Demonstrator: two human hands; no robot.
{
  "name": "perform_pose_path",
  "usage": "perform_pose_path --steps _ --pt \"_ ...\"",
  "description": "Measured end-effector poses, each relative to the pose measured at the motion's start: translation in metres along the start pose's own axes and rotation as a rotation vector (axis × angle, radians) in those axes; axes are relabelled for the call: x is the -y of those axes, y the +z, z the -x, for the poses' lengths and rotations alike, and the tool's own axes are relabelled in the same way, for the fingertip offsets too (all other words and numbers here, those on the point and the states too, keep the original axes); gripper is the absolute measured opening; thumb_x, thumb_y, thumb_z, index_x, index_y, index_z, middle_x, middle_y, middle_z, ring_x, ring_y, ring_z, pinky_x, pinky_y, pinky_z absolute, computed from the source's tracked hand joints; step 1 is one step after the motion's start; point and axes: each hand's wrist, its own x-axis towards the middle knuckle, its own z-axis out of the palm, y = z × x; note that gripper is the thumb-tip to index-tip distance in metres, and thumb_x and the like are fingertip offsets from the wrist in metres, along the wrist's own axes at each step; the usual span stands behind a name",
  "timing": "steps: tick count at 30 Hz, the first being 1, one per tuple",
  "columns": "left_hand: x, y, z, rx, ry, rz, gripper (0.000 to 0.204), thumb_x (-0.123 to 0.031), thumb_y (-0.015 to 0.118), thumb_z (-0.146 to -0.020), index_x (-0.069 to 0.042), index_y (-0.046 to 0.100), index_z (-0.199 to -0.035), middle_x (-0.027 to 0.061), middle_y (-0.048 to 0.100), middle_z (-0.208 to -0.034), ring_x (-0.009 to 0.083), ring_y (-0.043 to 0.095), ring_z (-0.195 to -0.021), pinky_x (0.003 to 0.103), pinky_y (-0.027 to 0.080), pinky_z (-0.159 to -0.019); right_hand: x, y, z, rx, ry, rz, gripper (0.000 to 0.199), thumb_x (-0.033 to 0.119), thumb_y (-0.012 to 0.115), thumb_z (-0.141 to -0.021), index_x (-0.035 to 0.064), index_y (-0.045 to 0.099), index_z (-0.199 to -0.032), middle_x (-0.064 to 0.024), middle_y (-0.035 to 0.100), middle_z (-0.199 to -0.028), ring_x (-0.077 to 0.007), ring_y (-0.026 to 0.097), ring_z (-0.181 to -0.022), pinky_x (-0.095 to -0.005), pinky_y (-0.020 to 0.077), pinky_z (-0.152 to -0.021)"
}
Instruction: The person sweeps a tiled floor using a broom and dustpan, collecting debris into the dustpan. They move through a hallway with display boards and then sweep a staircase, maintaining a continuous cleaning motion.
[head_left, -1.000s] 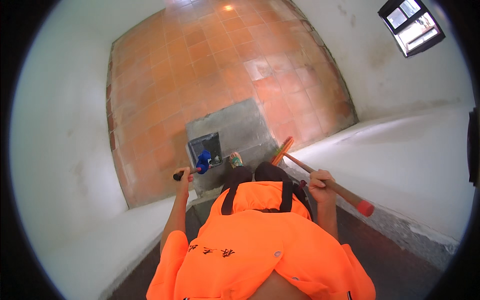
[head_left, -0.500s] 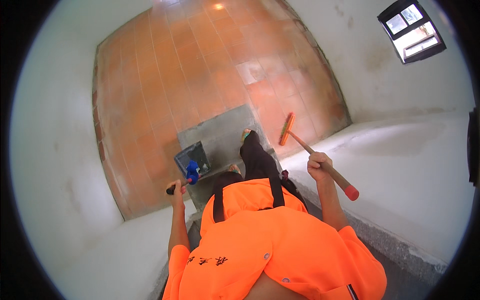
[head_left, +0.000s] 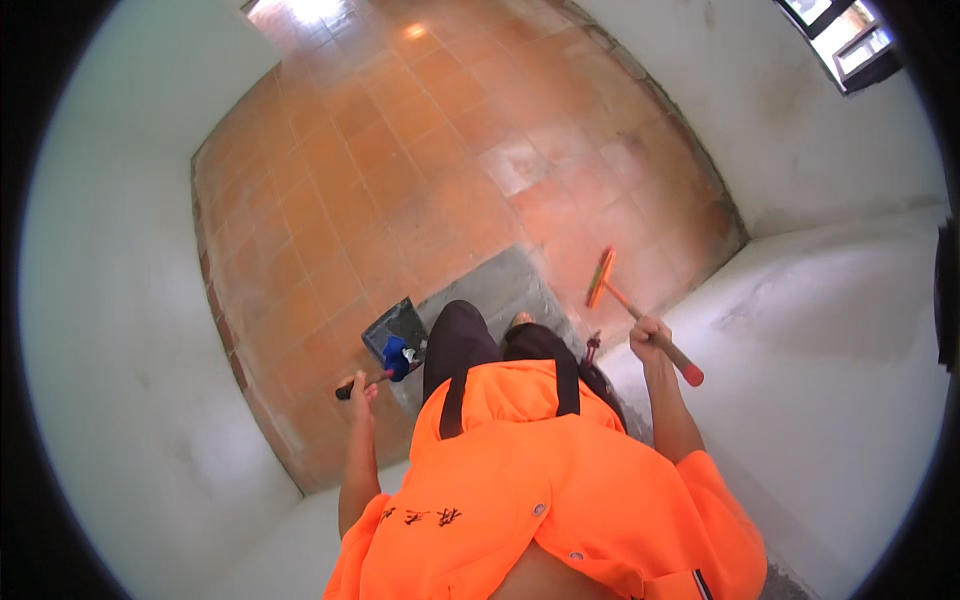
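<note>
Above the terracotta floor [head_left: 400, 150], the dustpan [head_left: 398, 335] is gripped in the left hand [head_left: 360, 385] and the broom [head_left: 640, 315], swung further upright than a moment ago, in the right hand [head_left: 650, 335], suggesting sweeping is paused.

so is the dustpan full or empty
Cannot tell. The dark dustpan, held by its handle in the left hand, is small in view; a blue thing covers part of it.

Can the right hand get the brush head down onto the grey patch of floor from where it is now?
Probably yes. The right hand grips the brush by its handle, with the head raised over the tiles beside the grey patch. Nothing lies between them; the dustpan, held by the left hand, sits off to the left.
</note>
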Motion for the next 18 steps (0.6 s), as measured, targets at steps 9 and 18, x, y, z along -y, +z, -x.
perform_pose_path --steps 9,18 --pt "-0.078 0.093 -0.164 0.113 -0.016 -0.113 0.017 -0.019 0.06 -0.082 -0.004 0.053 -0.086 0.0078 0.059 -0.079 0.0132 0.059 -0.062 0.024 0.049 -0.053 -0.038 0.012 -0.128 -0.264 -0.013 -0.121 0.053 0.01 0.039 -0.078 -0.0163 0.025 -0.122 0.0018 0.048 -0.051 -0.011 0.051 -0.045 -0.0239 0.0407 -0.044" --pt "-0.055 0.166 -0.405 0.121 0.106 0.119 0.021 -0.023 0.062 -0.081 -0.005 0.053 -0.086 0.0057 0.057 -0.078 0.0138 0.059 -0.062 0.024 0.048 -0.055 -0.122 0.024 -0.419 -0.709 0.083 -0.022 0.025 0.016 0.037 -0.076 0.0143 0.037 -0.05 0.0005 0.039 -0.042 -0.0112 0.04 -0.036 -0.0215 0.0307 -0.034"
